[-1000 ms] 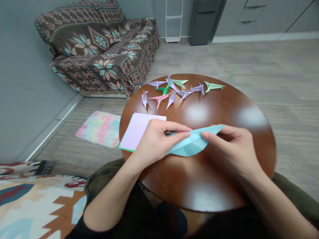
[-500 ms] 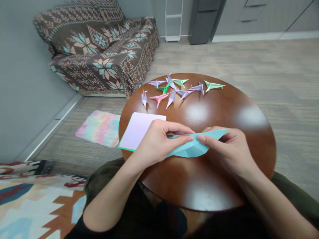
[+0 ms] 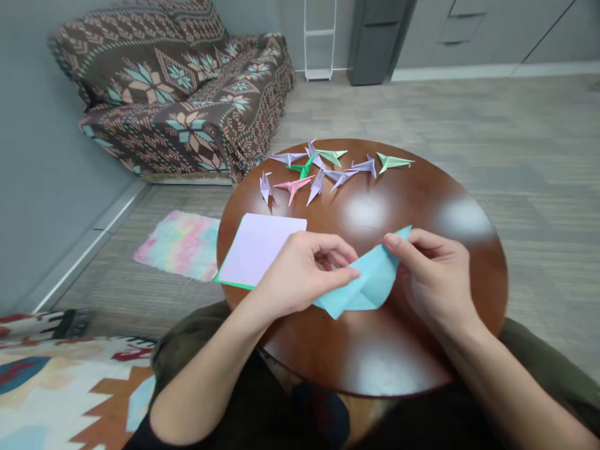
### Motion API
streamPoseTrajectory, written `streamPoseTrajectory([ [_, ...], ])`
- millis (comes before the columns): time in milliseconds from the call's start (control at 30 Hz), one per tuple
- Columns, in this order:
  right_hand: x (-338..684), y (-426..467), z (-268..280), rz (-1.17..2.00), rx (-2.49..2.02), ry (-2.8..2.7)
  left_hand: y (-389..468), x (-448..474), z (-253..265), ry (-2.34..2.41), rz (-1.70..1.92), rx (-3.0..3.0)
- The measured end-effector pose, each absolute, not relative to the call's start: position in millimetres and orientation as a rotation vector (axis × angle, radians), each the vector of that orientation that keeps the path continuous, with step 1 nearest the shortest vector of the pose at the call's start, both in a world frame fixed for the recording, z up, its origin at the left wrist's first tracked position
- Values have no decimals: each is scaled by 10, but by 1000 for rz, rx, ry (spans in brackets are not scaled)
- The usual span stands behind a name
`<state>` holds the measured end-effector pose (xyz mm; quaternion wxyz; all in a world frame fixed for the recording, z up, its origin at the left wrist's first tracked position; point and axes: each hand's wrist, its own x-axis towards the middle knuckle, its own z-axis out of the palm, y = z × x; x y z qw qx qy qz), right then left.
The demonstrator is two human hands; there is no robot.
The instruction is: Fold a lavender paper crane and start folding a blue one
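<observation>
A partly folded sheet of light blue origami paper [image 3: 370,284] is held over the round brown table [image 3: 398,350]. My left hand [image 3: 309,269] pinches its left part, thumb on top and the other fingers curled behind. At the upper right corner, my right hand [image 3: 435,275] grips the paper between thumb and fingers. The sheet slants, with a loose point hanging low near its left end. Just left of my left hand lies a stack of square paper [image 3: 262,240], lilac on top with a green edge below.
Several folded paper cranes in lilac, green and pink, among them a pink crane [image 3: 293,186], stand along the table's far left side. A patterned sofa [image 3: 187,119], a pastel rug [image 3: 182,244] and a white rack [image 3: 319,74] lie beyond the table.
The blue paper has turned from nearly level to slanted, its right end raised and its left end lowered. My hands have moved a little apart. The view has shifted slightly.
</observation>
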<state>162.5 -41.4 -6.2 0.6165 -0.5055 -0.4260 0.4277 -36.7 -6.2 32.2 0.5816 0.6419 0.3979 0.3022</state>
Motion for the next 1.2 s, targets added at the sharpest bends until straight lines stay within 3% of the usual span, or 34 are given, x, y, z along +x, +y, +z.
streamPoseTrajectory([
  [233,1657,-411,14,1292,-1230,-1027,-102,-208,215,920,877,1182],
  [1200,1786,-366,138,1773,-1384,-1188,40,-272,144,894,760,1150],
])
